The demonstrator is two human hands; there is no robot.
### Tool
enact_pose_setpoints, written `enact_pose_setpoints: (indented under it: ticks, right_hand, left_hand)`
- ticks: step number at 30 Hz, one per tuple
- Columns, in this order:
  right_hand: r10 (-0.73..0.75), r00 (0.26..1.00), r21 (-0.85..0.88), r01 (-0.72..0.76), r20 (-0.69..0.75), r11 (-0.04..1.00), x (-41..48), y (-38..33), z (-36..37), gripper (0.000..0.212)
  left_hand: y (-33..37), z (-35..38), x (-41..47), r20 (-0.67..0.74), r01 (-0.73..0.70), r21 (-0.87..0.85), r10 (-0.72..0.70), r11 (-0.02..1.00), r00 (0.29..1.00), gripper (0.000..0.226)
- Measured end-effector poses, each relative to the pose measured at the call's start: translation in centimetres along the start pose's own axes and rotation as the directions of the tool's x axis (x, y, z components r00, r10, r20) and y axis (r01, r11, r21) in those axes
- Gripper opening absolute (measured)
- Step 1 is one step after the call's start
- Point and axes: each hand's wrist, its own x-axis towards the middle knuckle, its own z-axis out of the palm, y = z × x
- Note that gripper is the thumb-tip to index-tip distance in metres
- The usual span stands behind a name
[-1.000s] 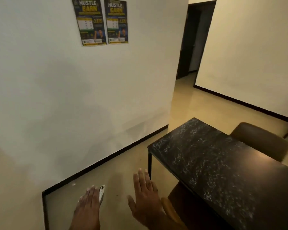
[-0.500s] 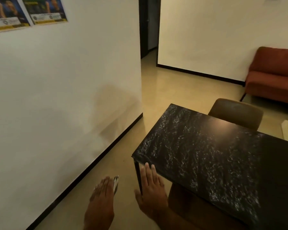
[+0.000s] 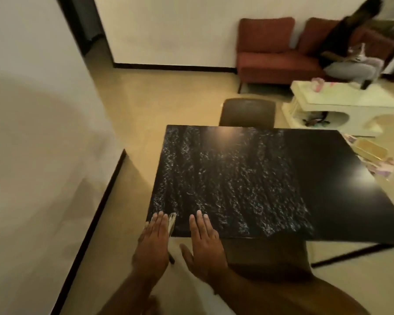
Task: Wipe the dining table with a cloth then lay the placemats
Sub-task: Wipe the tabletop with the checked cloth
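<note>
The dark dining table (image 3: 248, 178) lies bare, streaked pale. The right hand (image 3: 205, 242) hovers flat and empty over its near edge. The left hand (image 3: 154, 242), fingers straight, pins something thin and pale (image 3: 171, 221), maybe the cloth; loosely pinned, it could slip off. No placemats show.

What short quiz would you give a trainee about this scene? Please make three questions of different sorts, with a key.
1. True or false: the right hand is closed in a fist.
2. The chair at the far side of the dining table is: A red, B brown, C white.
3. Which hand has a thin pale thing beside its fingers?

Key: 1 false, it is flat with the fingers stretched out. 2 B. 3 the left hand.
</note>
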Motion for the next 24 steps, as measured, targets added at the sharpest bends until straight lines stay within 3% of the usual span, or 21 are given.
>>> enact_pose_setpoints:
  ticks: [4,6,8,10,13,16,18,20,22,24]
  right_hand:
    - [0.209,0.976,0.242,-0.190,-0.056,0.951,1.6,-2.0,-1.7,0.082]
    - [0.346,0.938,0.463,-0.306,-0.002,0.832,2.6,-3.4,-2.9,0.071]
    - [0.470,0.878,0.733,-0.381,0.095,0.563,3.2,-4.8,-3.9,0.051]
    - [0.576,0.802,0.890,-0.369,0.160,0.268,3.5,-5.6,-4.9,0.040]
    - [0.667,0.682,0.948,-0.290,0.301,-0.131,3.6,-5.6,-5.9,0.041]
    - [0.695,0.597,0.903,-0.130,0.400,-0.409,3.7,-4.0,-6.5,0.046]
    - [0.720,0.532,0.857,-0.022,0.445,-0.515,3.7,-3.0,-6.7,0.042]
    - [0.727,0.491,0.817,0.051,0.481,-0.575,3.6,-1.5,-6.3,0.035]
    - [0.756,0.457,0.832,0.058,0.470,-0.552,3.0,0.3,-5.7,0.030]
    - [0.805,0.378,0.862,0.033,0.458,-0.506,2.3,2.8,-5.4,0.028]
  left_hand:
    - [0.0,-0.7,5.3,-0.017,-0.224,0.015,0.224,0.974,0.974,0.088]
    - [0.2,-1.0,7.5,0.018,-0.325,-0.001,0.325,0.946,0.946,0.089]
    - [0.8,-1.0,9.1,0.050,-0.445,-0.037,0.447,0.895,0.893,0.095]
    - [1.8,-0.6,10.1,0.077,-0.566,-0.079,0.572,0.820,0.817,0.102]
    - [3.6,0.5,10.8,0.123,-0.663,-0.142,0.678,0.735,0.725,0.100]
    - [6.0,1.7,11.0,0.144,-0.721,-0.221,0.753,0.657,0.642,0.092]
    - [7.7,1.9,11.1,0.203,-0.689,-0.355,0.772,0.632,0.603,0.095]
    - [9.1,1.9,11.4,0.269,-0.666,-0.463,0.808,0.585,0.524,0.115]
    - [10.3,2.2,11.8,0.337,-0.696,-0.484,0.847,0.530,0.411,0.130]
    - [11.4,2.7,12.5,0.367,-0.761,-0.423,0.860,0.493,0.353,0.128]
